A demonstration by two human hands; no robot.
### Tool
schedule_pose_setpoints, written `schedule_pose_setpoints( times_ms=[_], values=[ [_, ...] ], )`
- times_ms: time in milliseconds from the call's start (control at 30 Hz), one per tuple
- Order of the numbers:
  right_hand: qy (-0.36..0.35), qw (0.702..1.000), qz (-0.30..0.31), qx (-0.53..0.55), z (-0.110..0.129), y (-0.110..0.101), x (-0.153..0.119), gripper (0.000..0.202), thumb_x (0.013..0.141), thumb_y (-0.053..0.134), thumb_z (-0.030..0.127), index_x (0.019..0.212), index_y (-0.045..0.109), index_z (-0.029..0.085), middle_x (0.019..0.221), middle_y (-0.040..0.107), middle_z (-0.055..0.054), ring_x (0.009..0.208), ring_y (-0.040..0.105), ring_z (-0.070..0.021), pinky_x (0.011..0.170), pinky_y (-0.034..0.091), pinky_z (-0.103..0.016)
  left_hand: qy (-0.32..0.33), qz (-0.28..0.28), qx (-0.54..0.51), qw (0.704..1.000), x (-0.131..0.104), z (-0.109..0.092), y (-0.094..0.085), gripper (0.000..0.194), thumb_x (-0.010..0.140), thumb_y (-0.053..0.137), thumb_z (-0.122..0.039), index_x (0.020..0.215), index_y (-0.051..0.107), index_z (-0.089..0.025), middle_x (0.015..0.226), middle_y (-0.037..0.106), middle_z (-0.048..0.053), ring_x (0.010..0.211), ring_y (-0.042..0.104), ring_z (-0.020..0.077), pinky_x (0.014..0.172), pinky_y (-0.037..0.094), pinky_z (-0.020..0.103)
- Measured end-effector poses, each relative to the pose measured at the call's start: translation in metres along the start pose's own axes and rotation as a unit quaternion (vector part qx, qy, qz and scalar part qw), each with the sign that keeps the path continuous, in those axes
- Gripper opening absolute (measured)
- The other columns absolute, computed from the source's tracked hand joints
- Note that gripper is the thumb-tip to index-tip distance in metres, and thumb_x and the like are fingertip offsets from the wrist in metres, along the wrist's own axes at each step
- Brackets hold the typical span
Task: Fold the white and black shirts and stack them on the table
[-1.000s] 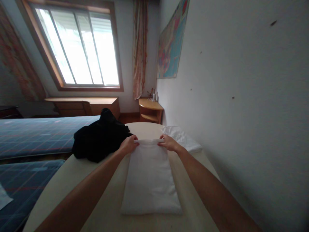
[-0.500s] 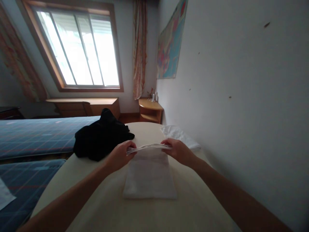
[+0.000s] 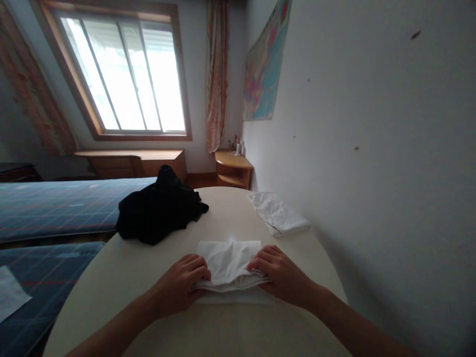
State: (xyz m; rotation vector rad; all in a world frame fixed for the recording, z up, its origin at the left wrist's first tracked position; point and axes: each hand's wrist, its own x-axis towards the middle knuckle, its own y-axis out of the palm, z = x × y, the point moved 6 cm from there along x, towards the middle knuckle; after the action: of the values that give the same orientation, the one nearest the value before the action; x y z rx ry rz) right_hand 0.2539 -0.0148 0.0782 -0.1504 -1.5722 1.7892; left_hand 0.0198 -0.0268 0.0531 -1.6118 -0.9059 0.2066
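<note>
A folded white cloth lies on the pale round table in front of me, its upper layers doubled over toward me. My left hand grips the near left corner of the turned layers, fingers curled over the top. At the near right corner my right hand pinches the same edge, its fingers bent on top of the fabric. Between the hands the layered edge hangs slightly above the bottom layer of the cloth. The thumbs are mostly hidden.
A crumpled black garment sits at the table's left. Another folded white cloth lies at the back right, close to the wall. Blue plaid mattresses are on the left, and a small wooden corner shelf stands beyond the table.
Both hands have come down and toward me, bringing the raised far edge of the white cloth over onto its near part. The cloth is now folded shorter.
</note>
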Motion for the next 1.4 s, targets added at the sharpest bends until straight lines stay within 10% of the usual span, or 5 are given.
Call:
schedule_pose_setpoints(
  times_ms=[267,400,600,733,1400],
  values=[
    [-0.046,0.999,0.005,0.005,0.007,0.018,-0.015,0.020,0.085,0.069,0.026,0.104,0.062,0.023,0.099,0.068,-0.004,0.099,0.058,-0.0214,0.093,0.040,-0.036,0.061,0.054,0.001,0.997,-0.001,-0.015,0.016,0.058,0.065,0.057,-0.002,0.119,0.051,-0.024,0.127,0.059,0.005,0.116,0.054,0.0245,0.104,0.040,0.042],
    [-0.083,0.996,0.006,0.041,0.003,0.007,-0.022,0.051,0.083,0.066,0.046,0.126,0.056,0.020,0.122,0.063,-0.012,0.115,0.055,-0.0275,0.101,0.040,-0.042,0.054,0.082,0.016,0.995,0.002,-0.013,0.021,0.070,0.066,0.056,-0.004,0.131,0.048,-0.026,0.138,0.055,0.005,0.124,0.051,0.0262,0.107,0.040,0.044],
    [0.139,0.979,-0.124,0.082,-0.081,0.002,-0.029,0.036,0.092,0.044,0.024,0.126,0.055,0.021,0.119,0.064,-0.011,0.117,0.057,-0.0249,0.104,0.043,-0.045,0.049,0.086,0.012,0.995,0.007,-0.024,0.016,0.069,0.063,0.056,-0.006,0.129,0.051,-0.026,0.137,0.057,0.005,0.122,0.053,0.0259,0.108,0.041,0.044],
    [0.174,0.976,-0.057,0.115,-0.111,0.021,-0.018,0.050,0.083,0.064,0.031,0.131,0.056,0.019,0.123,0.065,-0.012,0.119,0.058,-0.0278,0.107,0.041,-0.047,0.050,0.068,0.005,0.996,0.023,-0.047,0.020,0.060,0.075,0.061,-0.015,0.133,0.048,-0.025,0.138,0.056,0.007,0.122,0.054,0.0267,0.107,0.043,0.045],
    [0.133,0.976,-0.052,0.167,-0.096,0.033,0.004,0.039,0.079,0.063,0.015,0.117,0.070,0.020,0.111,0.073,-0.009,0.102,0.065,-0.0226,0.093,0.050,-0.036,0.048,0.015,0.017,0.999,0.045,-0.065,0.068,0.028,0.090,0.059,-0.017,0.118,0.057,-0.025,0.116,0.064,0.004,0.104,0.060,0.0228,0.090,0.050,0.038]
  ],
)
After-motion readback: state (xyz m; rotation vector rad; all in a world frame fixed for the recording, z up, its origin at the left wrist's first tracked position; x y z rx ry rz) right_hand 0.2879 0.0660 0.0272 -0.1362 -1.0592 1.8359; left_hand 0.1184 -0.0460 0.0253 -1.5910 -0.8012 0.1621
